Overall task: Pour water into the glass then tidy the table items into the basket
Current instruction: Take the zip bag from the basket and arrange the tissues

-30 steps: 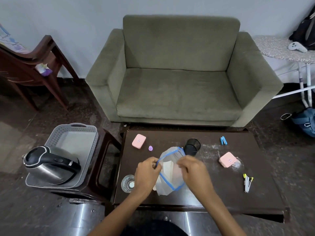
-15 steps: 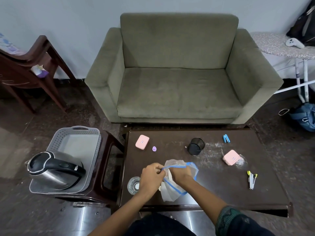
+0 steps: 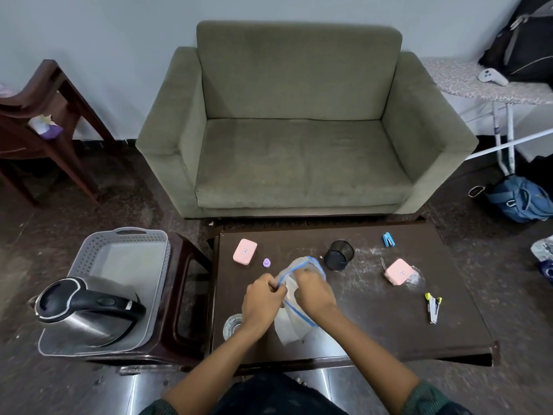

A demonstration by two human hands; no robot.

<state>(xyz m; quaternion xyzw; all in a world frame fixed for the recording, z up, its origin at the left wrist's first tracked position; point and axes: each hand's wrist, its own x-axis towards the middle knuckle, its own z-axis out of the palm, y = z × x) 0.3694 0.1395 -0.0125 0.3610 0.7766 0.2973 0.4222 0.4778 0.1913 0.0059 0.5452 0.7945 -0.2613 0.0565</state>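
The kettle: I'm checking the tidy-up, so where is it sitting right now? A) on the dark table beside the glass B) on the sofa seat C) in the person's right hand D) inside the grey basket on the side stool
D: the kettle lies inside the grey basket on the side stool, apart from the table.

Dark green patterned sleeves (image 3: 428,396)

Glass (image 3: 232,326) upright; grey basket (image 3: 163,259) (holds kettle (image 3: 83,313)).
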